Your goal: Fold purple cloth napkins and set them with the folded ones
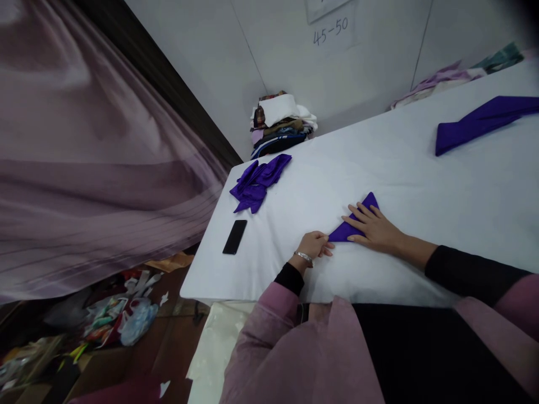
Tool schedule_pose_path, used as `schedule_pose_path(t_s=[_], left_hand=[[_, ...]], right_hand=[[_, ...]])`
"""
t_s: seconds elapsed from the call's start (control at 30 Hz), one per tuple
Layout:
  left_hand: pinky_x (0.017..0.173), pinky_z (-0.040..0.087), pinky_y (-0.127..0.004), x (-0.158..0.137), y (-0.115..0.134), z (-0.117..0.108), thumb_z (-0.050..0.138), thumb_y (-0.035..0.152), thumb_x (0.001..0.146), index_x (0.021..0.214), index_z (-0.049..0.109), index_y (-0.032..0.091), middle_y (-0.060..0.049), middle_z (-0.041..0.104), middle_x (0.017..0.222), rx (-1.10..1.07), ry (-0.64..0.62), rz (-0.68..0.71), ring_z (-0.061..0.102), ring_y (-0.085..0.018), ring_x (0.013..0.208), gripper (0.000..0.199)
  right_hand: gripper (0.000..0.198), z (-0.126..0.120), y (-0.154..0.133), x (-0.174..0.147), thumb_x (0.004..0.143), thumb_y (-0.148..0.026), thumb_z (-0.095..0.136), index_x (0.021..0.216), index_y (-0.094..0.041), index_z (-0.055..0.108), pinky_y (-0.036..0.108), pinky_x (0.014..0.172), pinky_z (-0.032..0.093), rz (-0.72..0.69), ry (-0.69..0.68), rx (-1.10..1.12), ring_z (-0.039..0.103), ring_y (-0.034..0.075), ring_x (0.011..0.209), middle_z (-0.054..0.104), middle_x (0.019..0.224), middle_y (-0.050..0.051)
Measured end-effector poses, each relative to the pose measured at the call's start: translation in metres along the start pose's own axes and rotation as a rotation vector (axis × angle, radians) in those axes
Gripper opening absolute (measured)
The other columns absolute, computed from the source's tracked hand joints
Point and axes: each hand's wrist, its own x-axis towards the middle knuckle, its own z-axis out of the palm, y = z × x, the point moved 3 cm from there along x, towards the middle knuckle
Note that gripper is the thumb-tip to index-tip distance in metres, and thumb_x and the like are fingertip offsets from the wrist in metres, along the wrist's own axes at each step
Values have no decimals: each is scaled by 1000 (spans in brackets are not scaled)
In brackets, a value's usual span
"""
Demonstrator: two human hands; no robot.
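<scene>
- I see a big mauve curtain (pixel 92 140) that fills the left side, hanging beside the desk.
- The desk (pixel 421 185) is wide and has a white cover. It runs from the middle to the right edge.
- Against the wall at the far corner of the desk sits a stack of folded clothes (pixel 281 123) in many colours.
- A long purple cloth (pixel 480 122) lies on the far right of the desk, well apart from my hands.
- A pile of purple napkins (pixel 259 180) lies near the left edge of the desk.
- On the floor to the left there are plastic bags and scraps (pixel 122 317).
- The purple napkin (pixel 347 229) I work on is folded into a triangle. It lies on the desk close to me, between my two hands.
- My right hand (pixel 374 227) lies flat on the napkin with its fingers spread wide, pressing it down.
- My left hand (pixel 314 245) is curled in and pinches the near tip of the napkin. It wears a silver bracelet (pixel 303 257).
- A black phone (pixel 234 237) lies flat near the left edge of the desk, just below the pile.
</scene>
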Motion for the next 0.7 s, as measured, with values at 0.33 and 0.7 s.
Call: schedule_pose_path(t_s=[0.33, 0.7], left_hand=[[36, 28, -17, -13, 2, 3, 53, 19, 85, 93, 57, 14, 6, 60, 55, -44, 65, 48, 42, -3, 31, 10], [40, 32, -16, -13, -7, 7, 46, 17, 88, 90, 55, 12, -7, 72, 85, 51, -6, 27, 53, -4, 43, 11]], right_hand=[[69, 4, 1, -3, 86, -68, 30, 138, -25, 44, 56, 105, 25, -20, 28, -20, 26, 35, 136, 36, 148, 12], [69, 1, -2, -7, 86, -67, 34, 137, -23, 46, 56, 105, 25, -77, 64, -32, 28, 36, 135, 38, 146, 14]])
